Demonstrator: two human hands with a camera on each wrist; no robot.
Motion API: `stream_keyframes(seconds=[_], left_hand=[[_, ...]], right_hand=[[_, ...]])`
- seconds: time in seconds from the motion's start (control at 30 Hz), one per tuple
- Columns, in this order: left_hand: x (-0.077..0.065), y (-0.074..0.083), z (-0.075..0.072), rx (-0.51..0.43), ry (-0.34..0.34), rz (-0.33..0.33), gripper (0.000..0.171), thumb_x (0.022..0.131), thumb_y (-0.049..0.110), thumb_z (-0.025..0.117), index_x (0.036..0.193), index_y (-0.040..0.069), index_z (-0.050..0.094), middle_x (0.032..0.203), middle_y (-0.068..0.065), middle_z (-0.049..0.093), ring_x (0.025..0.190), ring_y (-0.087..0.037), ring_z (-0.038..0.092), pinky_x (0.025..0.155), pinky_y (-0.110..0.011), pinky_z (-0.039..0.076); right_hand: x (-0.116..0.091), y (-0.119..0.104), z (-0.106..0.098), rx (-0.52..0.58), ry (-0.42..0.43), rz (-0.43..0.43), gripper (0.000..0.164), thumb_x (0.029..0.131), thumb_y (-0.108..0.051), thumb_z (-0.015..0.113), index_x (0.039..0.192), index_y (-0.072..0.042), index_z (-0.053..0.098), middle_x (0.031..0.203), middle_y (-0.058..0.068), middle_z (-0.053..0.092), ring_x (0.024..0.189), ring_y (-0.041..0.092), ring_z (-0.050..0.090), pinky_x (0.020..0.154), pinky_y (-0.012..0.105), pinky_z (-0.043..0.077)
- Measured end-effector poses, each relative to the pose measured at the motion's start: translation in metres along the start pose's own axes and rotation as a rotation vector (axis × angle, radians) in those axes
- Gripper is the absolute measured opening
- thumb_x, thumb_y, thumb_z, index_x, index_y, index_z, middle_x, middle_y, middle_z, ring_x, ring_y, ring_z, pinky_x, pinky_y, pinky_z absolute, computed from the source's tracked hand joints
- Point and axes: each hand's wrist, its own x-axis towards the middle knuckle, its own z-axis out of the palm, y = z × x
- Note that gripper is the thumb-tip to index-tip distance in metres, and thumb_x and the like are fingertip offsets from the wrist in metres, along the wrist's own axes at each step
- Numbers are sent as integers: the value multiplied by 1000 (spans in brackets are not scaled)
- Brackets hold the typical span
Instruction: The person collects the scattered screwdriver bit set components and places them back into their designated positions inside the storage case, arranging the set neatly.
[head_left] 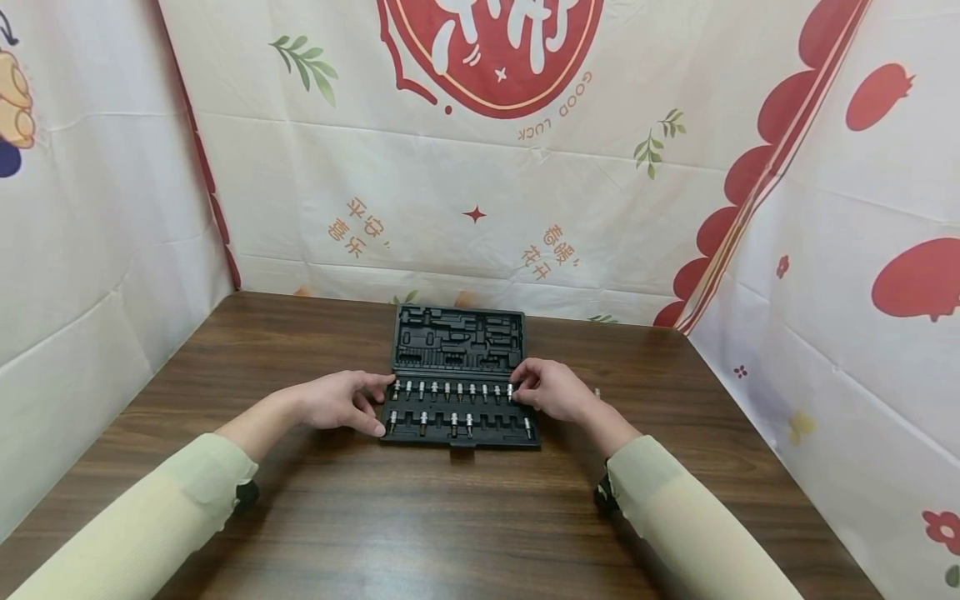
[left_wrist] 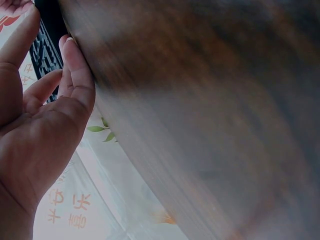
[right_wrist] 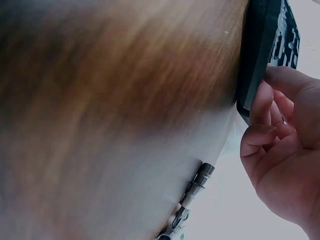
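Note:
A black socket case [head_left: 461, 446] lies open on the table, its moulded lid [head_left: 459, 337] leaning back. Silver bit sockets [head_left: 446, 392] stand in a row along its upper slots, and several more [head_left: 453, 425] sit in the front row. My left hand [head_left: 341, 400] rests against the case's left side, thumb at the front corner and index finger near the hinge. At the right end of the upper row, my right hand [head_left: 551, 389] pinches a bit socket [head_left: 510, 392] between thumb and index finger. The right wrist view shows its other fingers curled beside the case, hiding that socket.
Loose bit sockets [right_wrist: 192, 187] lie on the brown wooden table [head_left: 450, 533] to the right of the case, mostly behind my right wrist in the head view. Printed cloth [head_left: 465, 183] hangs along the table's back and both sides.

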Motion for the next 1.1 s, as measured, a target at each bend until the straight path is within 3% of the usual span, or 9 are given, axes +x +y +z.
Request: stream_keyframes(seconds=[0.33,0.57,0.77,1.1], left_hand=[[0,1,0,1,1,10,95,95,25,89,169,-3,37,143,-21,63,107,-15,71,91,-33,57],[1,1,1,4,7,10,95,95,25,89,169,-3,37,142,-21,63,107,-15,71,91,-33,57],[0,2,1,10,4,12,95,95,26,89,169,-3,37,143,-21,63,108,-15,71,92,-33,57],[-1,3,0,7,7,6,95,95,26,89,168,-3,37,143,-21,63,108,-16,71,93,-34,57]], right_hand=[[0,-1,0,-45,4,-1,14,103,-12,76,117,-15,79,96,4,71,75,17,63,68,32,54],[1,-4,-2,-98,7,20,19,103,-15,78,120,-18,86,108,4,77,75,15,63,67,30,55],[1,-7,-4,-168,-1,0,21,103,-14,78,122,-16,87,107,4,82,67,13,61,62,28,52],[4,-12,-6,-218,-30,-3,21,103,-13,78,122,-15,86,115,6,82,68,12,61,63,27,52]])
